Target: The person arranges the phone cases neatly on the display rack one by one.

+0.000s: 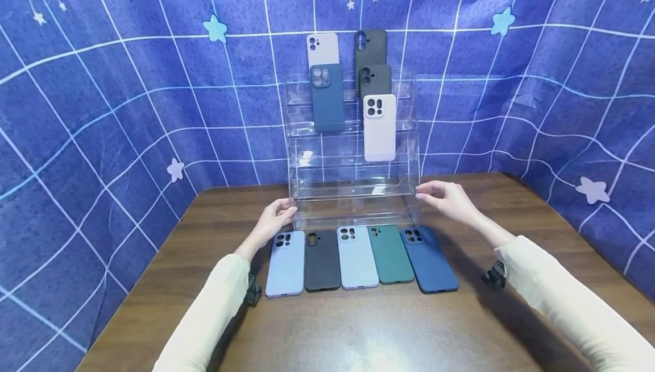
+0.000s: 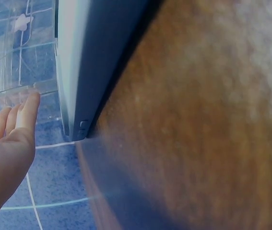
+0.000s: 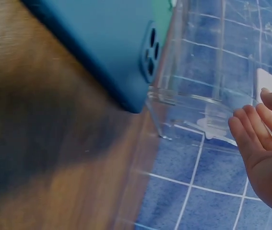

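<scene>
hands flank a clear tiered stand point(image 1: 353, 191), which stands on a brown wood-grain table point(image 1: 358, 335) against a blue backdrop point(image 1: 123, 116) patterned with white grid lines and stars. the left hand point(image 1: 274, 219) is at eight o'clock from the stand's middle, fingers loosely extended and thumb set apart, tips at the stand's lower side edge. the right hand point(image 1: 450, 201) is at four o'clock, fingers gently bent and relaxed, thumb apart in the wrist view, tips at the opposite edge; how firmly either hand touches the clear plastic, the pictures do not tell.

on the stand, phone cases lean upright: a pale case point(image 1: 323, 49) at eleven o'clock, partly behind a slate-blue case point(image 1: 328, 102); a tall black case point(image 1: 372, 48) just past twelve; a second black case point(image 1: 380, 79) at one, overlapped by a white case point(image 1: 380, 133) at two.

at six o'clock from the stand, five more cases lie side by side in a row: a light-blue case point(image 1: 285, 264), a charcoal case point(image 1: 322, 261), a powder-blue case point(image 1: 357, 261), a green case point(image 1: 392, 255) and a navy case point(image 1: 431, 263). the light-blue case is just below the left hand, near six o'clock from it; the navy case is between six and seven from the right hand, apart from it. cream sleeves point(image 1: 217, 292) cover both forearms.
</scene>
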Motion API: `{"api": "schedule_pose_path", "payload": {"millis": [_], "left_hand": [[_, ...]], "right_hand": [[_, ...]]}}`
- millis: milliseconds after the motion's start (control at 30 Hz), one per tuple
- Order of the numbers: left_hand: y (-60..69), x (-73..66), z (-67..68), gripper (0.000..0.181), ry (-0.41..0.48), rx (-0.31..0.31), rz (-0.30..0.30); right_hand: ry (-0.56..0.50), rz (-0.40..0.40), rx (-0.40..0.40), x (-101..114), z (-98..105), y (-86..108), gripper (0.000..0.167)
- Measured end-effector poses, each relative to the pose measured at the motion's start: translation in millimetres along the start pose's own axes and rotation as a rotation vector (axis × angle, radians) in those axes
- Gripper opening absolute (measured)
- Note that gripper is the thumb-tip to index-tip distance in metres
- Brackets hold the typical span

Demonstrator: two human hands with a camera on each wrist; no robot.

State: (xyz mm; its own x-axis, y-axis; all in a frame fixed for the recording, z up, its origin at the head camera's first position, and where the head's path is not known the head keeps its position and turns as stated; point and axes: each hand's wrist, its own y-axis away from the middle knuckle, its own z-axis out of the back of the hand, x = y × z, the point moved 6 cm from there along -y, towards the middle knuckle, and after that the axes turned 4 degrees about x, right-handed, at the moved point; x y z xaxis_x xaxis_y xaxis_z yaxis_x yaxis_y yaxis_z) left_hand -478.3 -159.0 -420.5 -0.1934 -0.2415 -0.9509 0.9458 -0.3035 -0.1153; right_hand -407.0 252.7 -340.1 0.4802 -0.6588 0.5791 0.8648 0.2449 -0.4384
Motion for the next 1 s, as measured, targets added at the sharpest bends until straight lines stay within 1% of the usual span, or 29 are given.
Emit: {"api": "schedule_pose_path", "payload": {"millis": [233, 367, 433, 533, 700, 733, 833, 900, 1000], "left_hand": [[1.0, 0.4, 1.1, 0.054, -0.008, 0.003, 0.022], [1.4, 0.6, 1.0, 0.054, -0.012, 0.000, 0.020], [0.8, 0.9, 0.8, 0.054, -0.007, -0.002, 0.014], [0.7, 1.4, 0.2, 0.054, -0.020, 0.000, 0.012], [1.2, 1.9, 0.3, 0.054, -0.037, 0.003, 0.035], [1.4, 1.3, 0.5, 0.055, -0.041, 0.008, 0.035], [2.8, -2.6, 0.4, 0.056, -0.016, 0.023, 0.042], [5.8, -8.8, -0.4, 0.055, -0.016, 0.035, 0.041], [8.2, -15.7, -1.2, 0.054, -0.013, 0.040, 0.047]], "right_hand": [[0.007, -0.012, 0.070, -7, -10, 11.9, 0.026], [0.008, -0.004, 0.062, -9, -14, 17.5, 0.024], [0.009, -0.019, 0.065, -13, -16, 21.4, 0.023], [0.024, -0.036, 0.104, -19, -22, 28.6, 0.022], [0.035, -0.046, 0.168, -26, -30, 36.5, 0.024], [0.032, -0.057, 0.177, -27, -31, 37.3, 0.025], [0.031, -0.100, 0.226, -32, -35, 39.4, 0.033], [0.031, -0.135, 0.264, -36, -37, 41.0, 0.040], [0.032, -0.165, 0.308, -40, -41, 42.8, 0.051]]}}
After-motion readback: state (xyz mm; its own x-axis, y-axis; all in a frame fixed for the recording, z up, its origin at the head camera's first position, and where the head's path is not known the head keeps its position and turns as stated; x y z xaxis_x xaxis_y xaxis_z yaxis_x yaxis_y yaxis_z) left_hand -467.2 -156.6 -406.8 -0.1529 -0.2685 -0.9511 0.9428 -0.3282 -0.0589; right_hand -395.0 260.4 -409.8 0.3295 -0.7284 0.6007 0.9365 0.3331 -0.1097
